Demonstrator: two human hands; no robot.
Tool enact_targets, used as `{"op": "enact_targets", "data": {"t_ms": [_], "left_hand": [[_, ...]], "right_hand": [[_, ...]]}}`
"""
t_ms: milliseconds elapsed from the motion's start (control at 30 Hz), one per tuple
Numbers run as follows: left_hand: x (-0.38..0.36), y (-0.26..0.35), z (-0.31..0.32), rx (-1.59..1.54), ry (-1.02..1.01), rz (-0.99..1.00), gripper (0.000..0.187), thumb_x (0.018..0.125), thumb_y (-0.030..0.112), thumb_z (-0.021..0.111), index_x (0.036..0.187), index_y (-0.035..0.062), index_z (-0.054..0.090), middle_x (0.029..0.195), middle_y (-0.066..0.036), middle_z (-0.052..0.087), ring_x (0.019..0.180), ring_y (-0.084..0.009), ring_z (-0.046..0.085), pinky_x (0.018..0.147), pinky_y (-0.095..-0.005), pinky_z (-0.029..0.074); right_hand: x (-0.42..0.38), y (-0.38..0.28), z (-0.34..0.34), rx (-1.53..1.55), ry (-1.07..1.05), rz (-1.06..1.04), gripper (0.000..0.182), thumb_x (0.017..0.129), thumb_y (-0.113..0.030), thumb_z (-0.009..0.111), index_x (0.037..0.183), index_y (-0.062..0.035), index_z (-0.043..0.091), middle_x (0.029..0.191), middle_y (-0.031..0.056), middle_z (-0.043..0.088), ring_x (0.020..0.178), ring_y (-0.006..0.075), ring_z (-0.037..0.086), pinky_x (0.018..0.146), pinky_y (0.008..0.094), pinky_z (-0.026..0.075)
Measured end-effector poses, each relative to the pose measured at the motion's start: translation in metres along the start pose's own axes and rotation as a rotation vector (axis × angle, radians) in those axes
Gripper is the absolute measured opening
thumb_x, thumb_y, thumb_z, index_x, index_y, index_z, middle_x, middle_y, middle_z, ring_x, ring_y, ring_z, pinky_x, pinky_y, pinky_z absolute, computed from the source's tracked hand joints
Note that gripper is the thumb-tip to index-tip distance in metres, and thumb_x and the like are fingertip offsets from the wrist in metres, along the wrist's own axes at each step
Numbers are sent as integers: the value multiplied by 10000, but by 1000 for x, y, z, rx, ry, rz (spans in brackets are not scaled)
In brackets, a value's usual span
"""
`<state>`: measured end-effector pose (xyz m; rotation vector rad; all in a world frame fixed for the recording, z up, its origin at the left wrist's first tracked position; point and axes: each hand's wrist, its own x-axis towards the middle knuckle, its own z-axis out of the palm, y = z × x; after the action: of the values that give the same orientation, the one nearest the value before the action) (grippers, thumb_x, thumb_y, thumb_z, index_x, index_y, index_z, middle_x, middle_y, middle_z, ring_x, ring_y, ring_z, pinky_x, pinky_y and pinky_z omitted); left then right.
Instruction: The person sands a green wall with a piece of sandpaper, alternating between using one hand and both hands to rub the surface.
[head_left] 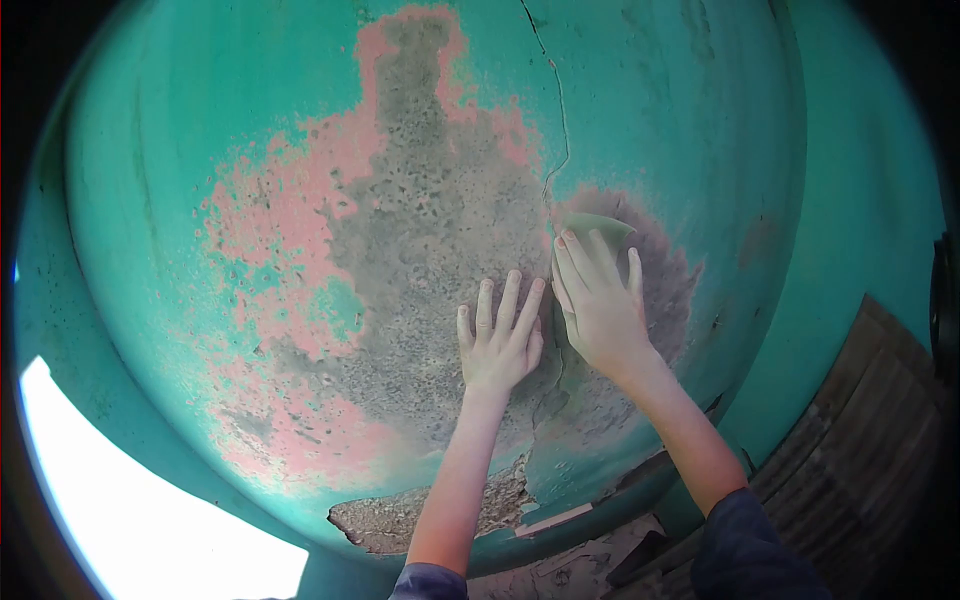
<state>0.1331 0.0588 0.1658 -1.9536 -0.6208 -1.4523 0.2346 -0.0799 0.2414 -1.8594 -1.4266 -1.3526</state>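
Observation:
My right hand lies over a piece of greenish sandpaper, pressing it against the wall. The sheet's upper edge and one corner show past the fingertips; the rest is hidden under the hand. To its left, my left hand rests on the bare grey patch with fingers spread and nothing held. Both hands touch a turquoise painted surface, worn through to pink and grey around them.
A thin crack runs down the surface between the hands. Lower down, a broken patch exposes rough material. Brown corrugated sheets lean at the lower right. Bright light fills an opening at lower left.

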Motion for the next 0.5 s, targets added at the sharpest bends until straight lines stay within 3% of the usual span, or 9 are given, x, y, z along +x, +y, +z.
{"op": "enact_targets", "data": {"t_ms": [500], "left_hand": [[-1, 0, 0, 14, -25, 4, 608, 910, 369, 577, 1511, 388, 489, 1608, 12, 414, 1487, -294, 344, 1210, -568, 152]], "right_hand": [[18, -2, -7, -13, 29, -14, 544, 985, -253, 506, 1508, -104, 479, 1600, 65, 408, 1483, 336, 343, 1145, 672, 248]]}}
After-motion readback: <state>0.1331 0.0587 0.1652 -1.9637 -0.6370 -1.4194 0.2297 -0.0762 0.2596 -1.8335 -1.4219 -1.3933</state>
